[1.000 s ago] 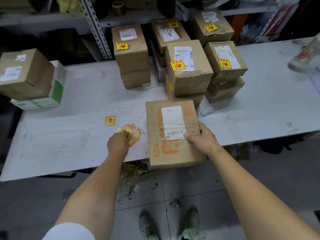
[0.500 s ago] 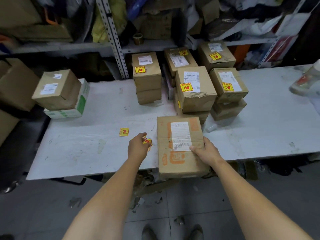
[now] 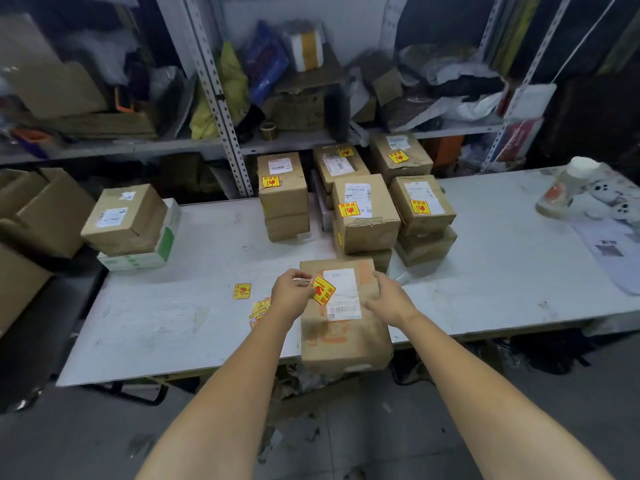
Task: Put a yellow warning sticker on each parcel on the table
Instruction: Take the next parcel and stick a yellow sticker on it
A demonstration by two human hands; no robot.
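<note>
Head-worn view, down onto table [image 3: 502, 271]

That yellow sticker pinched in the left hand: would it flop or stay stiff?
Probably floppy: the yellow square warning sticker looks thin, pinched at one edge by the left hand. Likely very light, and apt to cling to whatever it touches, such as the brown cardboard parcel beneath.
</note>
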